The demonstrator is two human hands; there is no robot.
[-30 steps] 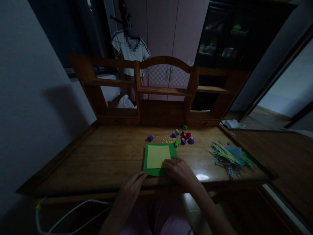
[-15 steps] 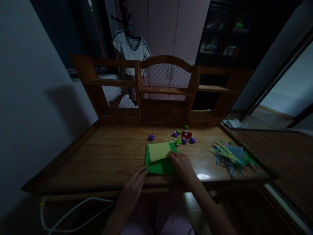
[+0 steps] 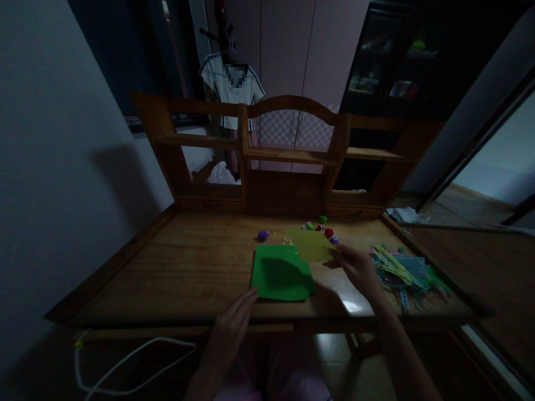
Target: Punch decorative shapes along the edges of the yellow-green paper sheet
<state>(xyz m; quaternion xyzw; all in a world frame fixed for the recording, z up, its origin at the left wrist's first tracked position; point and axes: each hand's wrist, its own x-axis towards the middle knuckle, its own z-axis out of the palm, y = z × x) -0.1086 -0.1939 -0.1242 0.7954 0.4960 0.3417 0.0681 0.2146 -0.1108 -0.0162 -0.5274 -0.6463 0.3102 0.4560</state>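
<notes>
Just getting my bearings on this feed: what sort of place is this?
Probably a room in a home, perhaps a bedroom: a wooden desk with shelves along its back, tall pale-pink cupboard doors behind it, and a shirt hanging from a coat stand.

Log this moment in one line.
left hand: at near-left corner of green paper | right hand: holding yellow sheet, raised off desk

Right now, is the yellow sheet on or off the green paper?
Off: the right hand holds the yellow sheet raised; the green paper lies mostly uncovered.

Matt green paper [image 3: 281, 273], glossy wooden desk [image 3: 204, 262]
</notes>
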